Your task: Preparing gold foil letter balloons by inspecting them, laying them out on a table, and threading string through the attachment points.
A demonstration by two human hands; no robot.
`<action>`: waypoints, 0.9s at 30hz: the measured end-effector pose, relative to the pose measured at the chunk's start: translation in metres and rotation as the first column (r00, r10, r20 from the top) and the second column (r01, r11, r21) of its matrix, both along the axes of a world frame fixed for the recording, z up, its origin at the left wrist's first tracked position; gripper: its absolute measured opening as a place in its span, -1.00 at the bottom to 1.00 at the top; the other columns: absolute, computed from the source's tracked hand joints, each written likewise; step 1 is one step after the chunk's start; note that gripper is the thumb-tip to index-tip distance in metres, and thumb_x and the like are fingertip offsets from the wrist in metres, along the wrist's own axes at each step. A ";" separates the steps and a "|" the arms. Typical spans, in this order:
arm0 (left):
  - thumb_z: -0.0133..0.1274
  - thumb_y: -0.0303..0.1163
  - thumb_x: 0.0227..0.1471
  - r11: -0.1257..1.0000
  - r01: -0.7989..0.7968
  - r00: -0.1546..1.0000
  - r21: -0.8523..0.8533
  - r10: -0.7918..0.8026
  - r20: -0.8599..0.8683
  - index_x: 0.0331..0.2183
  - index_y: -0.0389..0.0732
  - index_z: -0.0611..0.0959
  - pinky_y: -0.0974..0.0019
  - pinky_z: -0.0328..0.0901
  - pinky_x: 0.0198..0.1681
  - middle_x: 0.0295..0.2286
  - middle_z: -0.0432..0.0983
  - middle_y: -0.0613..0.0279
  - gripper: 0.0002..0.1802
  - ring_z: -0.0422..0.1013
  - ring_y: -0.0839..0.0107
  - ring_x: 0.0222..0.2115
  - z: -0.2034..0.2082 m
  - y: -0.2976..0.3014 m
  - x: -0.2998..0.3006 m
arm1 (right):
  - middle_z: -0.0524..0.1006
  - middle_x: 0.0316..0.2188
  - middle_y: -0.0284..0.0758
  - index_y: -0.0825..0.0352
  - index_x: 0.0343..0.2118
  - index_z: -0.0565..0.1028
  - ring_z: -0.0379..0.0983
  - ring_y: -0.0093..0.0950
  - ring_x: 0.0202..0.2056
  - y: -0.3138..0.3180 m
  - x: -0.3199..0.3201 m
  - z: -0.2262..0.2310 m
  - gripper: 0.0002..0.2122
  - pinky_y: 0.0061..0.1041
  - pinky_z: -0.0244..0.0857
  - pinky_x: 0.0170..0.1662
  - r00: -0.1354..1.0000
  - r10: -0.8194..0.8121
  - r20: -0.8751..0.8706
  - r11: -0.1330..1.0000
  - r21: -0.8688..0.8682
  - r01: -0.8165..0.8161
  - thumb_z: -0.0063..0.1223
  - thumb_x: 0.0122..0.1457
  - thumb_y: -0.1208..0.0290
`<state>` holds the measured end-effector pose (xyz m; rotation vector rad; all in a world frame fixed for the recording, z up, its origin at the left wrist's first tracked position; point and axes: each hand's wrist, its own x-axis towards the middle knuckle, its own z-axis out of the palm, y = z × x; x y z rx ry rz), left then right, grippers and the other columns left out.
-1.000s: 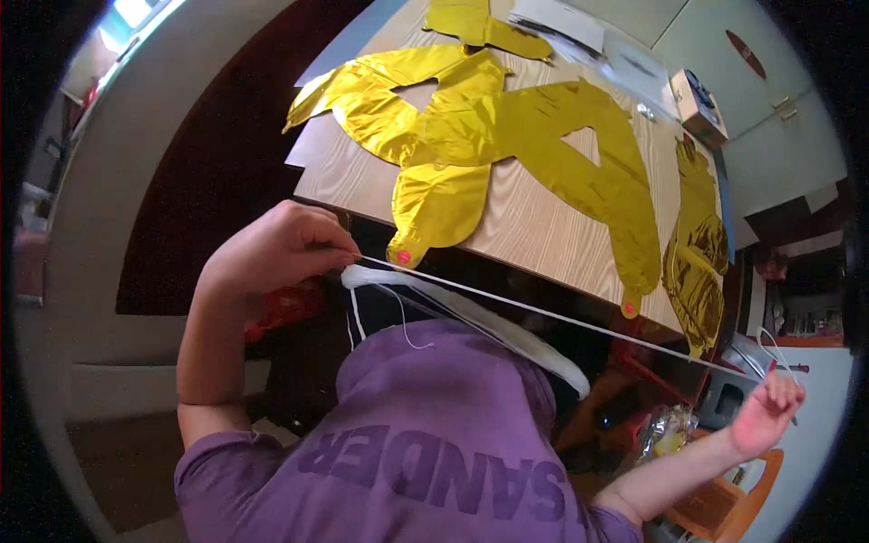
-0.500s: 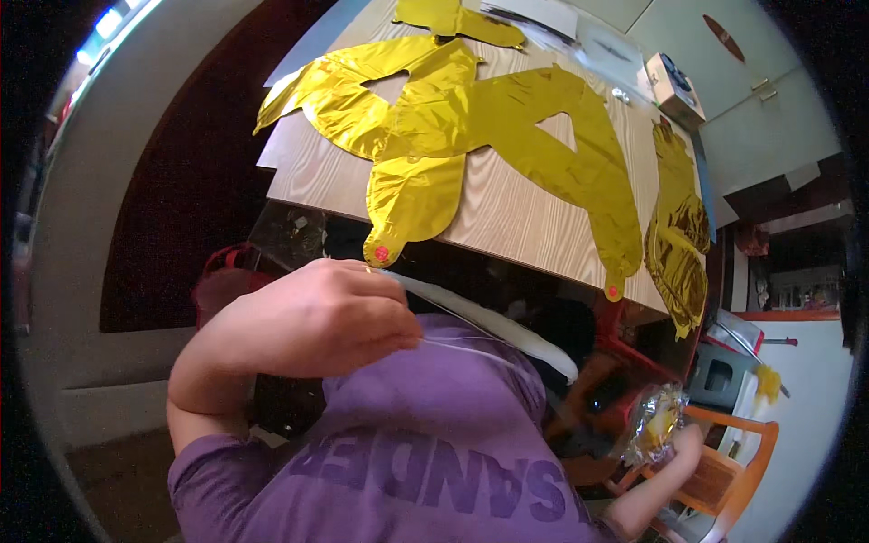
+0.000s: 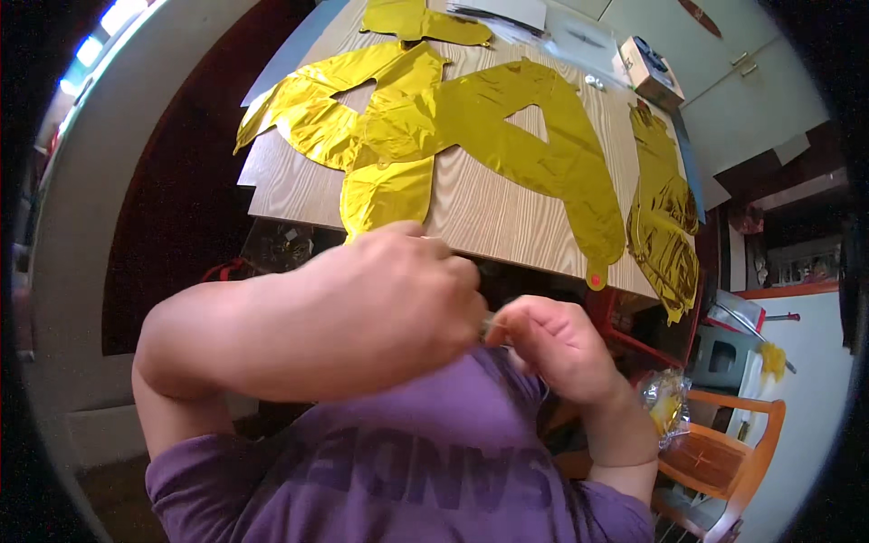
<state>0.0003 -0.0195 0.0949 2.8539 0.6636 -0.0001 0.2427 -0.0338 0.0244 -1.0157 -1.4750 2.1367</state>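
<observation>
Pinching together in front of a purple shirt, the person's left hand and right hand met close to the chest, just below the near edge of the wooden bench. The left hand's fingers were curled tight into a loose fist and the right hand's fingers were bunched closed, fingertips of both hands nearly touching; a thin pale string showed in the small gap between them, though how much of it each hand gripped could not be told.

Flat on the bench lay uninflated gold foil letter balloons: a large one spread across the middle, another overlapping it at the left, a third draped over the bench's right edge, and a fourth at the far end. A small cardboard box sat near the far right corner, beside some papers.

Below the bench at the right stood an orange wooden chair, with a clear plastic bag holding something yellow just beside the right wrist.
</observation>
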 end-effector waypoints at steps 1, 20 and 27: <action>0.05 -0.39 -0.18 0.989 -0.008 0.998 -0.148 0.018 0.067 -0.47 -0.29 0.51 0.20 0.31 -0.36 -0.54 0.37 0.16 -0.82 0.41 0.22 -0.46 -0.005 0.003 -0.007 | 0.47 -0.45 -0.51 0.37 -0.29 0.47 0.32 -0.74 -0.42 0.002 0.006 -0.001 -0.85 -0.72 0.24 -0.32 0.997 0.002 0.077 0.993 0.117 -0.011 -0.09 0.30 0.40; 0.15 -0.57 -0.10 0.963 0.035 0.486 -0.266 0.216 0.847 -0.37 -0.25 0.66 0.26 0.27 -0.39 -0.47 0.55 0.16 -0.86 0.42 0.27 -0.50 -0.086 0.019 0.026 | 0.51 -0.48 -0.21 0.32 -0.41 0.48 0.50 -0.24 -0.41 0.008 0.004 -0.007 -0.96 -0.35 0.38 -0.33 0.995 0.102 -0.005 0.548 0.835 -0.052 0.01 0.07 0.54; 0.14 -0.57 -0.22 0.984 -0.064 0.613 -0.165 0.169 0.772 -0.33 -0.16 0.67 0.23 0.25 -0.43 -0.52 0.48 0.25 -0.72 0.38 0.31 -0.52 -0.090 0.017 0.026 | 0.49 -0.53 -0.22 0.32 -0.41 0.44 0.48 -0.21 -0.45 0.010 -0.001 -0.025 -0.94 -0.36 0.37 -0.34 0.999 0.033 0.041 0.530 0.847 -0.053 0.10 0.05 0.55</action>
